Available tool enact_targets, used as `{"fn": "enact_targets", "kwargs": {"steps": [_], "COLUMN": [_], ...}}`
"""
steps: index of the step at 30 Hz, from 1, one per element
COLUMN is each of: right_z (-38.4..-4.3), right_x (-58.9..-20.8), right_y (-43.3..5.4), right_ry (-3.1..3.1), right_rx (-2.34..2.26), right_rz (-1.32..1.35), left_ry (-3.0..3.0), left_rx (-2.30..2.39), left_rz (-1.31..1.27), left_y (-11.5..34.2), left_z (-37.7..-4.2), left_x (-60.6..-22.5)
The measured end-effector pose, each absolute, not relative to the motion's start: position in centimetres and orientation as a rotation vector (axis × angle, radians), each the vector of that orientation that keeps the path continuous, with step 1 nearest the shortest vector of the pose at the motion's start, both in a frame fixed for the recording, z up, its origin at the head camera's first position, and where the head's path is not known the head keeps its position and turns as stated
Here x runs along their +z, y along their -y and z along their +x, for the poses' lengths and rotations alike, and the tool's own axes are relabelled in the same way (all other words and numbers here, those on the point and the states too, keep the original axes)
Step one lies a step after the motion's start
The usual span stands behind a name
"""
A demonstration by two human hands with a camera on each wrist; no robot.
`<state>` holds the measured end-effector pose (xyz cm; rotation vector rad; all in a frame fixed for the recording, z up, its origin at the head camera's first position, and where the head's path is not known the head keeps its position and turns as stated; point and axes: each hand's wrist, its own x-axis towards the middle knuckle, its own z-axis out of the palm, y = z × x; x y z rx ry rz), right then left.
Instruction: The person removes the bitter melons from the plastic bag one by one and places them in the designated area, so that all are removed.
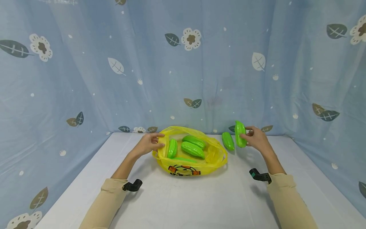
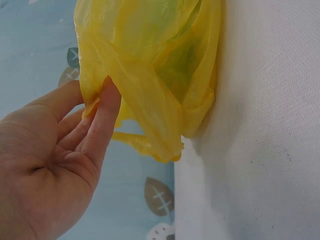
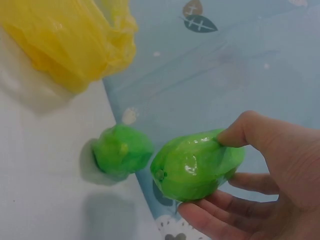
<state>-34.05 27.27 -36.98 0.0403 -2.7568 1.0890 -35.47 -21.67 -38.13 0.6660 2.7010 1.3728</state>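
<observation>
A yellow plastic bag point(image 1: 217, 159) lies wide-mouthed on the table, with several long, glossy green ridged fruits point(image 1: 193, 149) inside. At its left edge my left hand point(image 1: 148, 144) pinches the plastic between thumb and fingers; the left wrist view shows the folded bag rim point(image 2: 145, 85) there. To the right of the bag, my right hand point(image 1: 257, 138) grips another green ridged fruit point(image 1: 240, 133) by its side, raised above the table. In the right wrist view this held fruit point(image 3: 192, 165) sits between thumb and fingers. One more green fruit point(image 1: 228, 141) lies on the table between bag and right hand.
The white table point(image 1: 200, 200) backs onto a blue curtain point(image 1: 160, 79) with leaf and flower prints, which also hangs along both sides. A black wrist device point(image 1: 132, 185) sits on the left forearm and a similar one point(image 1: 259, 175) on the right.
</observation>
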Motion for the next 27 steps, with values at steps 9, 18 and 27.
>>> {"fn": "enact_targets", "kwargs": {"steps": [9,18,27], "right_z": [-34.5,-34.9,-35.2], "right_x": [-37.7,-38.7,-39.3], "right_y": [-27.7,-28.1,-28.1], "right_ry": [2.776,2.819,2.853], "right_rx": [1.106,1.077,1.057], "right_rz": [0.027,-0.003,-0.058], "left_ry": [-2.695,-2.694,-2.694], "left_rx": [1.376,1.377,1.379], "left_rz": [0.648,0.646,0.655], "left_y": [21.5,21.5,21.6], "left_z": [-35.5,-35.7,-35.8], "left_x": [-38.1,-38.2,-38.3]}}
